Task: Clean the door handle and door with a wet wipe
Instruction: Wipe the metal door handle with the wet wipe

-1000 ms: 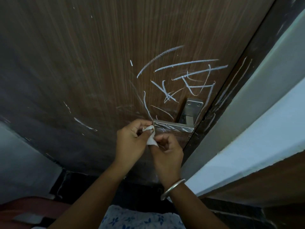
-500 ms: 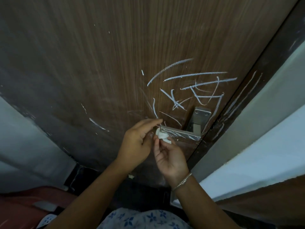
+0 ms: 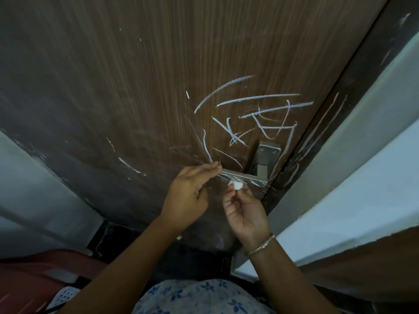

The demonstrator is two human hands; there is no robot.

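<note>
Currently the wipe (image 3: 237,185) is a small white wad pinched at the right hand's (image 3: 247,211) fingertips, touching or just under the handle (image 3: 244,177) lever; can't tell which. Right hand is palm-up, fingers curled and clamped on the wipe. Left hand (image 3: 189,191) has its fingers straight and together, tips at the lever's free end. Handle is steel, smeared white. Door (image 3: 158,75) is brown wood grain with white scribbles (image 3: 260,114) above the handle.

One wooden door (image 3: 158,87); one metal lever handle (image 3: 247,177); one small white wipe (image 3: 237,185); two hands, left hand (image 3: 190,191) and right hand (image 3: 247,211); one wrist bracelet (image 3: 260,245)
</note>
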